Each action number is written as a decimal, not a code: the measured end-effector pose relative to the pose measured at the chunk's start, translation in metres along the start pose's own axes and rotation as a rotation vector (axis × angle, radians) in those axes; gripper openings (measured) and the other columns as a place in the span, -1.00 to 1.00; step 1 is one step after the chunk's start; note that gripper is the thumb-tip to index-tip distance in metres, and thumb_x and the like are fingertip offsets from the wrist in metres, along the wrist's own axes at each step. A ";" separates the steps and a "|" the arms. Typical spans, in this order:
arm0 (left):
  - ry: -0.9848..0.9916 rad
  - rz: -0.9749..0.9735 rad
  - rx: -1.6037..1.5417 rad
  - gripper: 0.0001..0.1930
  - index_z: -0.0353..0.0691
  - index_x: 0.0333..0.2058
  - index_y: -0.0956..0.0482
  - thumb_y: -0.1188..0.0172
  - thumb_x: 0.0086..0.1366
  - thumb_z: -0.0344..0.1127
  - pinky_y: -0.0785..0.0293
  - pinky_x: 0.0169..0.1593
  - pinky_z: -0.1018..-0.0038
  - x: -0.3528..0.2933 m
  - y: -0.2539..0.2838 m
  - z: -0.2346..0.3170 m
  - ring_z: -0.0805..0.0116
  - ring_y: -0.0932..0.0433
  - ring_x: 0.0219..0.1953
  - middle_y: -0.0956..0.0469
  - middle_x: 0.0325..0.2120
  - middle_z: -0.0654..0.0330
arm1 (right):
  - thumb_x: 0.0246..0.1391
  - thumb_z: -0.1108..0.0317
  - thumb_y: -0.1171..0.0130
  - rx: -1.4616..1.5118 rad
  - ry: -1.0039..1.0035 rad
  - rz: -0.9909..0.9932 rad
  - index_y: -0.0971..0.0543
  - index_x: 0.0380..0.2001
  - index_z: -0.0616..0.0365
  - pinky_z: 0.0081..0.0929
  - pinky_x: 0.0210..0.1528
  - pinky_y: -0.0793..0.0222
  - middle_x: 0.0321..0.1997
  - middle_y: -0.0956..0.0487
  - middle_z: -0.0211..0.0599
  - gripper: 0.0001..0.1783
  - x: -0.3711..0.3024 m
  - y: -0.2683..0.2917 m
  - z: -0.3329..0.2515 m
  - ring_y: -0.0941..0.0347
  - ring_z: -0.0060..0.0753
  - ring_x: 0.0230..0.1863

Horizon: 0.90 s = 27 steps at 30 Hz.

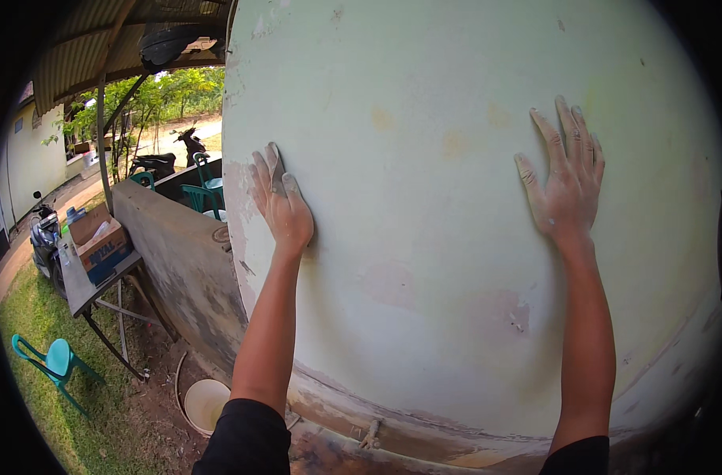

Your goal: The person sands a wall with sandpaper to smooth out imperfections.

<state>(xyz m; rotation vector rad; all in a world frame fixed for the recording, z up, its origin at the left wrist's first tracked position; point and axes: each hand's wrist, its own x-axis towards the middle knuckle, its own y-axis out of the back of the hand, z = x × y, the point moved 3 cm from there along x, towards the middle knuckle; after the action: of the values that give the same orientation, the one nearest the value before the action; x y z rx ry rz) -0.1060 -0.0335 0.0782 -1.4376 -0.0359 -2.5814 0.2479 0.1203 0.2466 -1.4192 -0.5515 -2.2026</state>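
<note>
A pale green wall point(424, 229) fills most of the view, with peeling patches, yellowish stains and pinkish bare spots. On its left part, near the edge, my left hand point(285, 210) is pressed sideways with the fingers close together. Between its thumb and fingers shows a thin grey sheet point(276, 168); its exact kind is hard to make out. Farther right and slightly higher, my right hand point(568, 178) lies flat against the wall, fingers spread, holding nothing. Pale dust coats both hands.
Left of the wall runs a low concrete wall point(182, 257). Beside it, a table point(76, 281) bears a cardboard box point(99, 241). A green plastic chair point(58, 358) stands on grass, and a whitish bucket point(205, 402) sits below. A motorcycle point(45, 237) is parked behind the table.
</note>
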 end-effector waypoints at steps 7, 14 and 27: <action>-0.379 -0.393 0.073 -0.29 0.06 0.52 -0.24 -0.03 0.39 -0.36 0.33 0.58 -0.11 -0.120 -0.029 0.091 -0.14 0.08 0.61 -0.06 0.58 -0.01 | 0.29 -0.13 -0.23 -0.024 -0.032 0.006 -0.38 0.45 -0.46 -0.02 0.64 0.11 0.64 -0.19 -0.58 -0.32 0.001 -0.005 0.003 -0.04 -0.30 0.64; -0.360 -0.249 0.017 -0.35 -0.08 0.49 -0.30 0.02 0.41 -0.40 0.28 0.59 -0.08 -0.045 -0.018 0.064 -0.17 0.03 0.60 -0.11 0.55 -0.06 | 0.28 -0.07 -0.26 -0.018 -0.016 -0.003 -0.40 0.44 -0.42 0.00 0.63 0.11 0.63 -0.20 -0.52 -0.32 -0.001 -0.004 0.001 -0.04 -0.25 0.64; -0.599 -0.529 0.128 -0.29 0.13 0.48 -0.35 -0.06 0.34 -0.42 0.29 0.59 -0.10 -0.100 -0.024 0.088 -0.07 0.06 0.62 -0.04 0.59 0.05 | 0.28 -0.12 -0.25 -0.019 -0.037 0.023 -0.41 0.42 -0.45 0.01 0.62 0.08 0.61 -0.22 -0.57 -0.33 0.001 -0.005 0.004 -0.06 -0.30 0.62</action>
<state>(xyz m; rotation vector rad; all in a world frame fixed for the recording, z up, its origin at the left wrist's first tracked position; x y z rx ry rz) 0.0156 0.0153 0.0420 -2.3363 -0.7349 -2.3086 0.2479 0.1261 0.2483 -1.4715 -0.5256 -2.1727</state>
